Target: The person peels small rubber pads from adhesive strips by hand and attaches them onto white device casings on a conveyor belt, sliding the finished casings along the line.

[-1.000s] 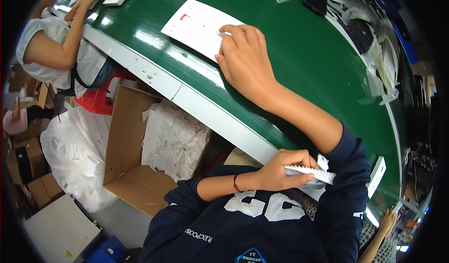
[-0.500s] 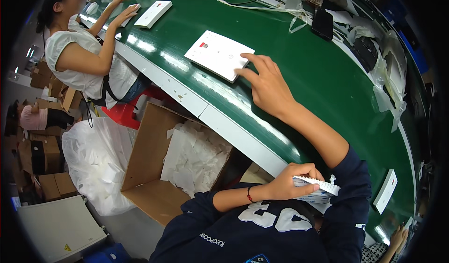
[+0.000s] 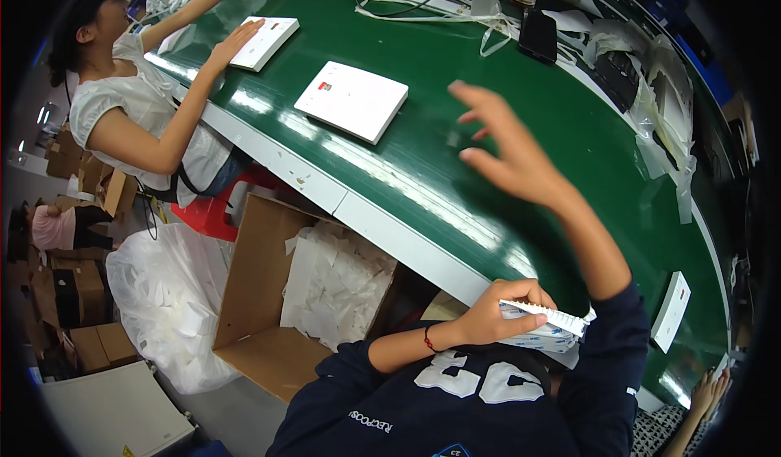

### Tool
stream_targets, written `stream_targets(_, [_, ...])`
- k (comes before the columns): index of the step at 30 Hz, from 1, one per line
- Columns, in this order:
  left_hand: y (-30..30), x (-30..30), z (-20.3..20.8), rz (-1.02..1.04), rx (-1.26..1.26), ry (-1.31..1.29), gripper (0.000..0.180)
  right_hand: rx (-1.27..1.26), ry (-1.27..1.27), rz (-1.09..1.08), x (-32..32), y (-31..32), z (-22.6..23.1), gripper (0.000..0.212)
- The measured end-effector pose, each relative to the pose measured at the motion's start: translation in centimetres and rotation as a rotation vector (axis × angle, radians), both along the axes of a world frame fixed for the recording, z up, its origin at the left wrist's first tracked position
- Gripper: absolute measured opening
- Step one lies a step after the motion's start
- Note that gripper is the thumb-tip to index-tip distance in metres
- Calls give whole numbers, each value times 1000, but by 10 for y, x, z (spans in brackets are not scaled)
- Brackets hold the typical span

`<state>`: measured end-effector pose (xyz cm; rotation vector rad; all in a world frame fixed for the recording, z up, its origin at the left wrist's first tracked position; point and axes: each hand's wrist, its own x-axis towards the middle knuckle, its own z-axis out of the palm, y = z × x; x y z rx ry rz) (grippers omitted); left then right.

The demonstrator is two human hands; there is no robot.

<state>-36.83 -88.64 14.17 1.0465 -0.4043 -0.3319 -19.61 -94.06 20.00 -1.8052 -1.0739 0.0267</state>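
Observation:
My left hand (image 3: 514, 311) is closed around a thick stack of white strips (image 3: 543, 328) with blue print and a ridged edge, held close to my body at the belt's near side. Over the green belt, my right hand (image 3: 508, 144) has its fingers apart and nothing in them; motion blurs it a little. To the left of that hand, and apart from it, a flat white box (image 3: 354, 103) with a small red mark lies on the belt. Another such white box (image 3: 669, 312) lies at the right, beyond my right forearm.
At the far left a co-worker (image 3: 134, 103) rests a hand on a white box (image 3: 267, 44). Below the belt's edge stands an open carton (image 3: 264, 274) of white paper scraps. A phone (image 3: 538, 37) and cables lie along the far side. Another person's hand (image 3: 709, 393) shows at lower right.
My right hand has let go of the middle white box and drawn back to the right. The white boxes have shifted on the belt. The co-worker's hand is now on the farther box.

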Motion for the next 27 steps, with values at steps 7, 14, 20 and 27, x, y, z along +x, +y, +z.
stream_targets(7, [5, -1, 3, -20, -10, -16, 18, 350, -402, -308, -64, -46, 111, 73])
stream_targets(14, [0, 4, 7, -8, -15, 15, 18, 461, -324, -403, -61, -122, 81, 65])
stream_targets(20, [1, 0, 8, 17, 15, 5, 17, 593, -443, -404, -64, -102, 100, 58])
stream_targets(27, [8, -12, 9, 14, 86, 25, 16, 686, -664, -457, -88, -161, 113, 50])
